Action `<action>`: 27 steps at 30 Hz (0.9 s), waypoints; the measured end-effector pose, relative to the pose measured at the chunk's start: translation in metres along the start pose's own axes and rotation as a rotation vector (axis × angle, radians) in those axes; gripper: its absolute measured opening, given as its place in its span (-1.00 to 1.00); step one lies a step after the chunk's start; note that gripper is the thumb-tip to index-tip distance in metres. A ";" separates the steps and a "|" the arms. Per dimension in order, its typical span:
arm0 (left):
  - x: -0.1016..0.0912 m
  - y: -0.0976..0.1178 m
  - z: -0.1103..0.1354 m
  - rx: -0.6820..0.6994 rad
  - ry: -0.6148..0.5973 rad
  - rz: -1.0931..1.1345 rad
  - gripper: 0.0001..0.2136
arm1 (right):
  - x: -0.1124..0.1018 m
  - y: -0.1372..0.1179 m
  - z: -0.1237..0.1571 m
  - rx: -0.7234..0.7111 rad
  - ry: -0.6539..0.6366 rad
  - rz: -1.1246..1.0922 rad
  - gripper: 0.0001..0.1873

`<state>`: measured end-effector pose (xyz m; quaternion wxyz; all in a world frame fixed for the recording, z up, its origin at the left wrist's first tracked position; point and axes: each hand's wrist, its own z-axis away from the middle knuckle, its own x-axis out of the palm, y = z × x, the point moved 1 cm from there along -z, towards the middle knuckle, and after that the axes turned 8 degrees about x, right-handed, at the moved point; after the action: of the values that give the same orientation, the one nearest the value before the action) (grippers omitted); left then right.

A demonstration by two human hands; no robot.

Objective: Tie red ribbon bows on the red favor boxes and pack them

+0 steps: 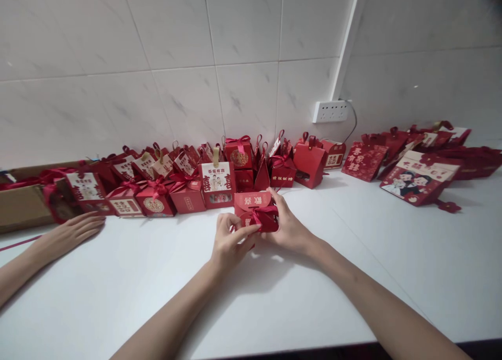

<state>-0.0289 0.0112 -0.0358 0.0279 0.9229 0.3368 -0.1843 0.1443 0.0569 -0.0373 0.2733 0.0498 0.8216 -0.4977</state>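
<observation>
While the white table (353,292) fills the lower frame and a row of boxes (188,197) crosses mid-frame, we note both forearms (176,307) angled inward from the bottom edge. One red box (254,199) lies near the centre, between the hands and touching both, its wider side seemingly running left to right. The right hand (291,226) grips its right end; the left hand (229,242) pinches the ribbon (269,211) at the front, thumb against forefinger.

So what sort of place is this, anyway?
Likely a plain indoor room, perhaps a small workroom or a home; I can't tell which. The marble-look tiled wall, the power strip mounted on it and the white table lined with red gift boxes suggest it.
</observation>
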 end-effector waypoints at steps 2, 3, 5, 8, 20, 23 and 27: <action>0.000 0.000 0.000 0.004 0.007 0.009 -0.79 | 0.000 0.000 0.000 0.007 -0.002 -0.002 0.08; -0.001 0.000 0.000 0.008 0.013 0.013 -0.78 | 0.000 0.000 0.000 0.010 -0.002 -0.003 0.08; -0.001 -0.001 0.000 0.013 0.029 0.017 -0.77 | 0.000 -0.001 0.000 0.012 -0.003 -0.008 0.09; -0.001 -0.001 -0.001 0.015 0.034 0.023 -0.77 | 0.000 -0.001 0.000 0.005 0.004 -0.011 0.09; -0.002 0.001 -0.002 0.015 0.041 0.032 -0.77 | 0.001 0.000 0.000 0.001 0.013 -0.007 0.10; -0.001 0.000 -0.002 -0.100 0.068 0.055 -0.82 | 0.001 0.000 0.000 -0.002 0.025 -0.009 0.09; 0.000 -0.019 0.001 -0.756 0.146 0.180 -0.87 | -0.001 -0.001 -0.001 0.048 0.078 -0.023 0.10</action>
<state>-0.0414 0.0258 -0.0358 0.3578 0.8841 0.2998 0.0221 0.1438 0.0575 -0.0355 0.2340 0.0663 0.8200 -0.5181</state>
